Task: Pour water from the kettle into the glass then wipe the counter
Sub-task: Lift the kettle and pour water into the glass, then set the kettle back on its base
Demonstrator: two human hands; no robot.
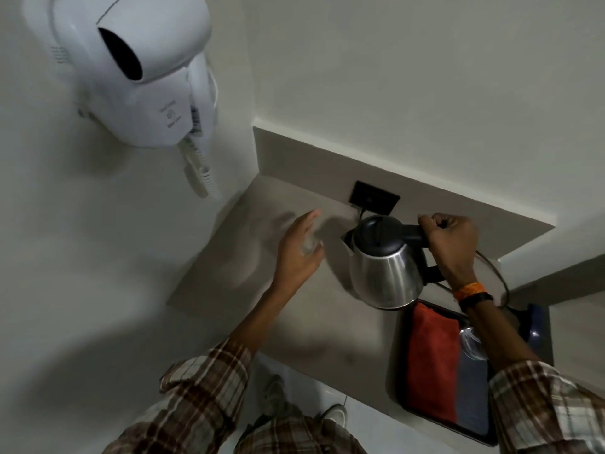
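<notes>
Fingers (435,224) grip steel kettle's (386,273) black handle.

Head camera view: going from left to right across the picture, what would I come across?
Wall hair dryer → left hand, blurred, apparently around a clear glass → steel kettle → right hand gripping the kettle's handle. Below the kettle, a dark tray holds an orange cloth.

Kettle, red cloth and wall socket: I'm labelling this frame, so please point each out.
kettle (388,273), head view, steel body.
red cloth (432,365), head view, middle of the fold.
wall socket (374,197), head view, black faceplate.
</notes>
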